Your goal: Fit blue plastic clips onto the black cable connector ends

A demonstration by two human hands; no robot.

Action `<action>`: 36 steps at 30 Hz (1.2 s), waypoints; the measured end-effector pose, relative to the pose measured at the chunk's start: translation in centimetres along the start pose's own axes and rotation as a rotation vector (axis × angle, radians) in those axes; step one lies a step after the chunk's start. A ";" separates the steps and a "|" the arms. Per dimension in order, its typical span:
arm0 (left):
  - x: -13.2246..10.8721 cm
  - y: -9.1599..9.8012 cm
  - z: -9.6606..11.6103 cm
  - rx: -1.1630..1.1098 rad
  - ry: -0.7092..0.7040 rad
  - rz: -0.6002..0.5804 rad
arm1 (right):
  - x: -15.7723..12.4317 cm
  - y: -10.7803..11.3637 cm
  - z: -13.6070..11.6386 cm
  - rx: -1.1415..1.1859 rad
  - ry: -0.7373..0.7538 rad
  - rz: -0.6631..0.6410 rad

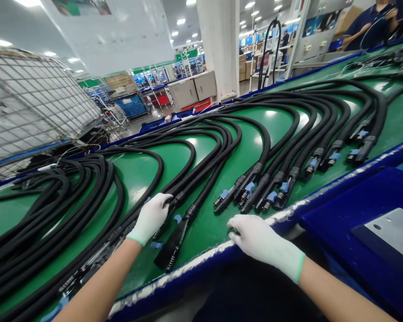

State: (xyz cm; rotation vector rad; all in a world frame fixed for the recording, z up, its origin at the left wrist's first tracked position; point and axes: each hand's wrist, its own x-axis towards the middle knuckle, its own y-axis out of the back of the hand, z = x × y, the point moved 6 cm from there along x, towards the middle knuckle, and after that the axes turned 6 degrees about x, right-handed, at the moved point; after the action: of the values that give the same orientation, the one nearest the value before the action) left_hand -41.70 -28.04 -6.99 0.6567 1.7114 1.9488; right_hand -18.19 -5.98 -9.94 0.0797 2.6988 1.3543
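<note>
L hand: white knit glove (150,218), fingers curled over a cable by its black collar (179,197); can't tell if gripping or just resting.
R hand: white knit glove (260,245), fingers loosely together, tips at bench edge (201,264); what's under them is hard to see, no clear hold.
Harnesses: corrugated black cable harnesses (265,134) lie in long side-by-side loops on green bench mat (137,179), connector ends w/ blue tape tabs (177,218) pointing toward the person.
Bench edge: blue rim, worn white strip, between R hand and blue panel w/ steel plate (389,232).
Nearby: wire-mesh cage cart (36,103) on L; beige cabinets (193,87), blue crates (130,105) beyond.
Co-worker: navy shirt (369,27), top R corner, head cut off by frame.
Hidden: L forearm covers lower harness ends; far-L coils overlap, cable count hard to make out.
</note>
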 end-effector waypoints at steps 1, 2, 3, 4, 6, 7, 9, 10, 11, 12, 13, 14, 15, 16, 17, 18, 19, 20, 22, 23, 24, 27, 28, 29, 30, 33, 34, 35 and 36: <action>-0.4 0.0 0.7 -0.020 -0.017 -0.016 | 0.0 -0.1 0.1 0.008 0.004 0.006; -0.9 -0.1 1.5 -0.040 -0.032 -0.046 | -0.1 -0.1 0.1 0.011 0.011 0.013; -1.3 -0.4 2.2 -0.056 -0.042 -0.085 | -0.1 -0.1 0.1 0.011 0.020 0.020; -1.7 -0.8 2.9 -0.068 -0.045 -0.127 | -0.2 -0.1 0.0 0.009 0.027 0.027; -2.3 -1.6 3.8 -0.092 -0.026 -0.208 | -0.5 0.0 -0.2 0.013 0.033 0.039; -2.5 -1.9 4.1 -0.110 -0.009 -0.246 | -0.6 0.0 -0.4 0.025 0.033 0.044; -2.5 -2.1 4.4 -0.174 0.029 -0.324 | -0.9 0.0 -0.9 0.075 0.042 0.059; -2.4 -2.0 4.5 -0.220 0.047 -0.362 | -1.1 -0.1 -1.3 0.116 0.051 0.065; -2.4 -1.8 4.7 -0.277 0.061 -0.396 | -1.3 -0.3 -1.9 0.165 0.063 0.070; -2.4 -1.5 5.0 -0.339 0.069 -0.420 | -1.4 -0.6 -2.5 0.221 0.076 0.075; -2.5 -1.1 5.5 -0.414 0.075 -0.438 | -1.5 -0.9 -3.3 0.285 0.084 0.081; -2.7 -0.9 6.1 -0.515 0.083 -0.452 | -1.5 -1.3 -4.0 0.359 0.083 0.084; -3.0 -0.8 6.9 -0.628 0.091 -0.463 | -1.4 -1.8 -4.8 0.438 0.069 0.082; -3.4 -0.9 7.8 -0.750 0.102 -0.472 | -1.3 -2.4 -5.4 0.515 0.043 0.081; -3.8 -1.2 8.6 -0.881 0.120 -0.475 | -1.1 -2.9 -6.0 0.586 0.009 0.087; -4.1 -1.6 9.5 -1.009 0.142 -0.468 | -0.8 -3.4 -6.4 0.642 -0.028 0.102; -4.5 -2.1 10.2 -1.125 0.165 -0.451 | -0.6 -3.8 -6.7 0.679 -0.061 0.124; -4.7 -2.6 10.8 -1.220 0.187 -0.426 | -0.4 -4.2 -6.8 0.700 -0.091 0.150; -5.1 -3.7 11.6 -1.381 0.236 -0.379 | 0.0 -4.7 -6.6 0.726 -0.138 0.183; -5.2 -4.1 11.8 -1.442 0.259 -0.366 | 0.2 -5.0 -6.4 0.751 -0.158 0.180; -5.3 -4.4 11.8 -1.492 0.281 -0.363 | 0.4 -5.2 -6.1 0.789 -0.169 0.167; -5.5 -4.7 11.7 -1.602 0.332 -0.381 | 0.8 -5.6 -5.7 0.939 -0.163 0.112; -5.5 -4.5 11.6 -1.631 0.338 -0.381 | 1.0 -5.6 -5.5 0.979 -0.163 0.093; -5.5 -4.3 11.5 -1.663 0.339 -0.373 | 1.1 -5.7 -5.4 1.007 -0.169 0.076; -5.4 -4.0 11.5 -1.699 0.336 -0.361 | 1.3 -5.7 -5.3 1.025 -0.180 0.068; -5.1 -3.5 11.6 -1.782 0.326 -0.348 | 1.7 -5.8 -5.1 1.060 -0.191 0.070; -5.0 -3.5 11.7 -1.790 0.322 -0.357 | 1.9 -5.8 -5.1 1.075 -0.185 0.074; -4.9 -3.5 11.7 -1.787 0.314 -0.366 | 2.0 -5.8 -5.1 1.096 -0.177 0.077; -4.8 -3.5 11.8 -1.778 0.300 -0.368 | 2.0 -5.8 -5.1 1.118 -0.176 0.078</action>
State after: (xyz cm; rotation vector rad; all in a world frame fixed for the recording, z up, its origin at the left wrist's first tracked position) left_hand -30.51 -21.50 -9.39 -0.5787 -0.2582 2.3302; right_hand -20.83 -13.31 -11.70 0.3693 2.9155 -0.2807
